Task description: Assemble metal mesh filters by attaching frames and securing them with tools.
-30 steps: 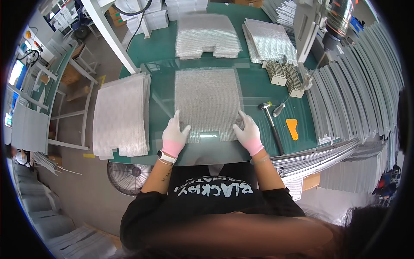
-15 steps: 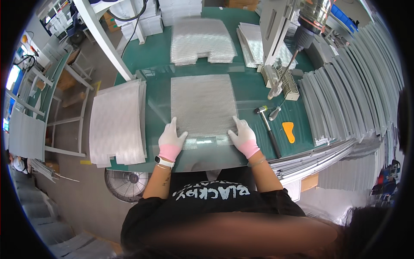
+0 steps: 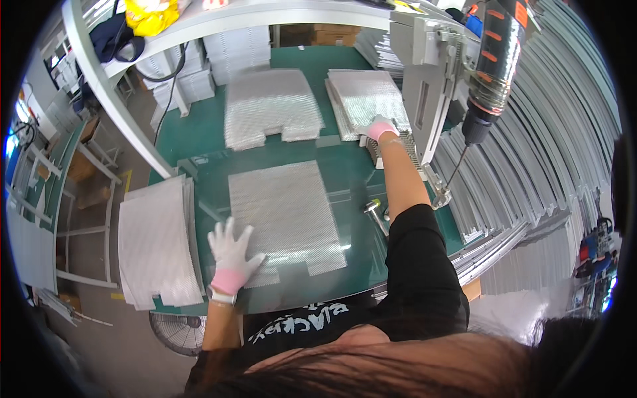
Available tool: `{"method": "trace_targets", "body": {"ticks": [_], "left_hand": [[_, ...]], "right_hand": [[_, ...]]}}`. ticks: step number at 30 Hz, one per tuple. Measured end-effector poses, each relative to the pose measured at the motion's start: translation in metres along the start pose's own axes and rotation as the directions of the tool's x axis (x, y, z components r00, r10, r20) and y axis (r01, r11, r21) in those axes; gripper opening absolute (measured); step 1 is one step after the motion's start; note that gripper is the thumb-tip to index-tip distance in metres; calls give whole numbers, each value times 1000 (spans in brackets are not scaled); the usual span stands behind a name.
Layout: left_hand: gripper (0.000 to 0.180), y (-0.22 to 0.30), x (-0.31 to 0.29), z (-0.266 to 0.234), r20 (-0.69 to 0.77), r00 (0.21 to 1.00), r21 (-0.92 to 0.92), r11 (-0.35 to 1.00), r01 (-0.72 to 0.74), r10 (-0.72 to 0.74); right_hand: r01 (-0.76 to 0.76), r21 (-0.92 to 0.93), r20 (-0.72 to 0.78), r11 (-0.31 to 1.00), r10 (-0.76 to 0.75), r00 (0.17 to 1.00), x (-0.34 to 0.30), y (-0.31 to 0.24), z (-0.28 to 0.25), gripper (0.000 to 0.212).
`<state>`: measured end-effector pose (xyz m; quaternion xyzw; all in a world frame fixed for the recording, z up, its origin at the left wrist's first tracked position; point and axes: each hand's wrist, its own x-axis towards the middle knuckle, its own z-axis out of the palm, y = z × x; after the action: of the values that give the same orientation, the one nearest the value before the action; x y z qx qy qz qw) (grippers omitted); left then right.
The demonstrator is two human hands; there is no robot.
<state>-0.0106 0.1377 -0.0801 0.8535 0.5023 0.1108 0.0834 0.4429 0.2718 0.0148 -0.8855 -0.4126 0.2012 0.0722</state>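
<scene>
A silvery mesh sheet (image 3: 282,212) with a notched near edge lies flat on the green tabletop (image 3: 308,298). My left hand (image 3: 232,255), in a white glove with a pink cuff, rests at the sheet's left edge near its front corner, fingers spread. My right arm stretches far forward. At its end my gloved right hand (image 3: 381,126) is at the near edge of a stack of mesh sheets (image 3: 363,93). Its fingers are blurred against the stack, so whether they grip a sheet cannot be made out.
More notched sheets are piled at the far middle (image 3: 269,99) and at the left edge (image 3: 156,239). A power driver (image 3: 494,73) hangs at the right over a slotted holder (image 3: 373,152). A hammer (image 3: 375,211) is partly behind my right arm. Grey panels (image 3: 524,132) stand along the right.
My right hand has left the mesh sheet's right side and reached forward to the far right stack. My left hand has spread its fingers at the left edge. The view has shifted.
</scene>
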Motion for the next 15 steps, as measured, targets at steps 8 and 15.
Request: {"method": "trace_targets", "body": {"ticks": [8, 15], "left_hand": [[67, 42, 38, -4, -149, 976, -679, 702, -216, 156], [49, 112, 43, 26, -238, 944, -971, 18, -240, -230]], "right_hand": [[688, 726, -687, -4, -48, 725, 16, 81, 52, 62], [868, 236, -609, 437, -629, 482, -234, 29, 162, 101]]}}
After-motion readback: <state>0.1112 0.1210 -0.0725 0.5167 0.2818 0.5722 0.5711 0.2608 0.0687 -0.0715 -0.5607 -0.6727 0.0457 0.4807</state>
